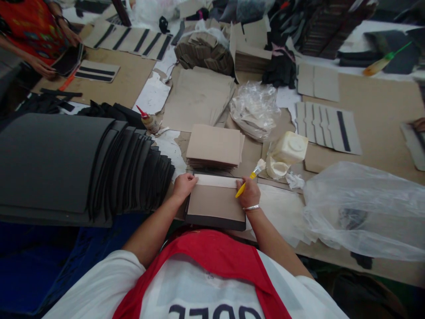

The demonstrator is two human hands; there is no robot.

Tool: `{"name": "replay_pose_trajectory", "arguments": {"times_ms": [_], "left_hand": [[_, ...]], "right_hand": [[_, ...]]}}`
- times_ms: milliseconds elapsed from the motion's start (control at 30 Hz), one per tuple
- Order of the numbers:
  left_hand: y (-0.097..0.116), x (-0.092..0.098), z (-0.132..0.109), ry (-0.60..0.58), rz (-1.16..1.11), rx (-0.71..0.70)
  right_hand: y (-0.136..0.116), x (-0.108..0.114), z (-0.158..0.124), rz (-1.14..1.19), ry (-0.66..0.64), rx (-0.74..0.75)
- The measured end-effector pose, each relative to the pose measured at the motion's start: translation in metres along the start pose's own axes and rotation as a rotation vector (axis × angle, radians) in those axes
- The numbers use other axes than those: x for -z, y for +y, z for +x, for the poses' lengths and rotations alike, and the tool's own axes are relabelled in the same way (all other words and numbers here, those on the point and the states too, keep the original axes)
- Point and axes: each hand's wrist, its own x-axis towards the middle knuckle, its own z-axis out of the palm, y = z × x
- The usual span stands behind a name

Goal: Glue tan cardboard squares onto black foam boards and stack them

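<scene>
A brown cardboard panel (215,203) lies on a black sheet (214,221) at the table edge in front of me. Across its far side runs a white strip (215,180). My left hand (184,187) is closed, fingers pinched at the strip's left end. My right hand (249,193) grips a yellow-handled paintbrush (254,174), bristles pointing up and away, while its fingertips touch the strip's right end. Just beyond sits a stack of cardboard pieces (214,146). To its right is a cut-open cream plastic container (292,148).
Black foam sheets (56,164) are piled high on my left. A glue bottle (150,120) with a red nozzle leans beyond them. Clear plastic bags (255,108) and a larger plastic sheet (365,212) lie to the right. A co-worker (36,35) handles a dark piece at far left.
</scene>
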Motion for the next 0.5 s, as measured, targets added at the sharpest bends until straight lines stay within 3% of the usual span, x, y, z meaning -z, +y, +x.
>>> {"name": "replay_pose_trajectory", "arguments": {"times_ms": [367, 433, 500], "left_hand": [[-0.001, 0.002, 0.001, -0.008, 0.234, -0.07], [0.002, 0.005, -0.005, 0.081, 0.348, -0.19], [0.009, 0.004, -0.014, 0.184, 0.422, -0.402]], "right_hand": [[0.002, 0.006, 0.002, -0.03, -0.097, -0.027], [0.005, 0.014, 0.004, -0.045, -0.061, -0.048], [0.005, 0.021, 0.003, -0.064, -0.018, -0.058]]}}
